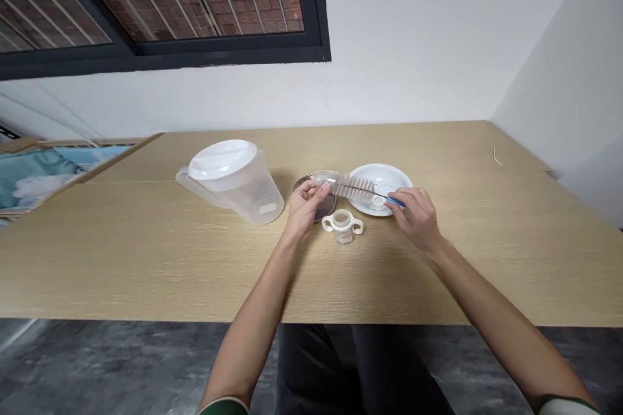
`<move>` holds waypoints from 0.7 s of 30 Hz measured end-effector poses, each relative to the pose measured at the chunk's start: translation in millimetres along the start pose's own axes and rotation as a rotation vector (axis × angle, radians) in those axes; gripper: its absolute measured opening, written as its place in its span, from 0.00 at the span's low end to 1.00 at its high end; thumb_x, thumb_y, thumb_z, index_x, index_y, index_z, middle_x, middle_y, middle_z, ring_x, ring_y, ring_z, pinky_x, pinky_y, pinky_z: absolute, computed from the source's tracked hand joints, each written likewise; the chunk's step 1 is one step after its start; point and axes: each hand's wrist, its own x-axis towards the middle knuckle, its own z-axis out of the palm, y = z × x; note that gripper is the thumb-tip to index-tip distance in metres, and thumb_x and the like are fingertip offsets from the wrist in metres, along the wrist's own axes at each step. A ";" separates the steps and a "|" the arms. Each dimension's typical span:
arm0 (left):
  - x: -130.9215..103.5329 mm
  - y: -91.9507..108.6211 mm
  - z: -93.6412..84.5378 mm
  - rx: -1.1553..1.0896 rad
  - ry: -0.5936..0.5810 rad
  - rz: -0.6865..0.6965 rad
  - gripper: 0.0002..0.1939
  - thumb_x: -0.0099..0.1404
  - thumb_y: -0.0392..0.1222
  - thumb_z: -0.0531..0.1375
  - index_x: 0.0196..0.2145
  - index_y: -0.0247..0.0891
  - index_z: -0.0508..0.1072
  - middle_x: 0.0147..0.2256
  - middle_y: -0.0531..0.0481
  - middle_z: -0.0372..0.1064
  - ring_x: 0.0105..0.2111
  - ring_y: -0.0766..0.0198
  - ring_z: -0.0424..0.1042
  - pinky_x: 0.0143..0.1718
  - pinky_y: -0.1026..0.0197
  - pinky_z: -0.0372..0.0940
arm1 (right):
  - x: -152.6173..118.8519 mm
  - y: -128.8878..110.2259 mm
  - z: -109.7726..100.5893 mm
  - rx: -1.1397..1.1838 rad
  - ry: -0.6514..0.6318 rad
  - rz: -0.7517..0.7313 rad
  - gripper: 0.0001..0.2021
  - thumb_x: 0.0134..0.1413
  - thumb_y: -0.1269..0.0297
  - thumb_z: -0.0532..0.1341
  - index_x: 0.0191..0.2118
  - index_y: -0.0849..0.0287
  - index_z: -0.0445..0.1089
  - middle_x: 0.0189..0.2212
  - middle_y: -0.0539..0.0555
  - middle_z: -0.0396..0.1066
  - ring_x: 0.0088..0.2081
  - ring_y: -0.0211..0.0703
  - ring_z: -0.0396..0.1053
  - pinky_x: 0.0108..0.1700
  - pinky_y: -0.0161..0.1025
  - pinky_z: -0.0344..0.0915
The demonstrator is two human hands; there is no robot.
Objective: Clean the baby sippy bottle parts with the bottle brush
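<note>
Our left hand [307,202] grips a clear bottle [325,179]; our right hand [413,214] pinches a bottle brush [357,187] whose bristles sit at its mouth, over the white bowl [389,176].

The tabletop [146,259] looks like pale wood laminate, matt, with a fine straight grain. The pitcher [238,185] in the middle left of the frame is translucent frosted plastic with a smooth, opaque white plastic lid [222,159]. The bottle [325,179] in the left hand [305,202] is clear, smooth plastic. The bottle brush [357,186] has white bristles on a thin twisted metal wire and a blue plastic grip held by the right hand [416,214]. The plate [384,176] is glossy white, ceramic or plastic; which one cannot be told. The handled collar [342,223] is smooth off-white plastic. The round lid [311,183] beneath the bottle has a shiny metallic rim.
</note>
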 end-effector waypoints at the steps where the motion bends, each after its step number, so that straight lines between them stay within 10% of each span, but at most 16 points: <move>1: 0.1 0.0 -0.7 0.004 -0.010 0.009 0.21 0.52 0.53 0.75 0.38 0.38 0.79 0.33 0.49 0.76 0.34 0.65 0.74 0.40 0.63 0.67 | -0.6 0.7 -0.1 0.016 -0.009 0.009 0.05 0.64 0.65 0.62 0.44 0.55 0.73 0.38 0.56 0.78 0.41 0.47 0.74 0.43 0.46 0.70; 8: 0.9 3.2 -2.6 0.025 -0.141 0.093 0.23 0.52 0.51 0.75 0.43 0.38 0.79 0.43 0.45 0.77 0.45 0.61 0.74 0.49 0.62 0.65 | -3.4 1.0 -2.4 0.165 -0.112 -0.005 0.08 0.69 0.69 0.55 0.40 0.58 0.72 0.29 0.51 0.76 0.27 0.37 0.72 0.29 0.35 0.64; 21: 0.9 5.3 -0.2 -0.028 0.064 -0.073 0.23 0.49 0.49 0.76 0.22 0.35 0.68 0.21 0.57 0.62 0.22 0.74 0.60 0.25 0.69 0.55 | -1.0 8.1 -4.5 -0.171 -0.062 -0.204 0.10 0.64 0.70 0.62 0.49 0.57 0.73 0.37 0.57 0.75 0.38 0.43 0.71 0.41 0.41 0.65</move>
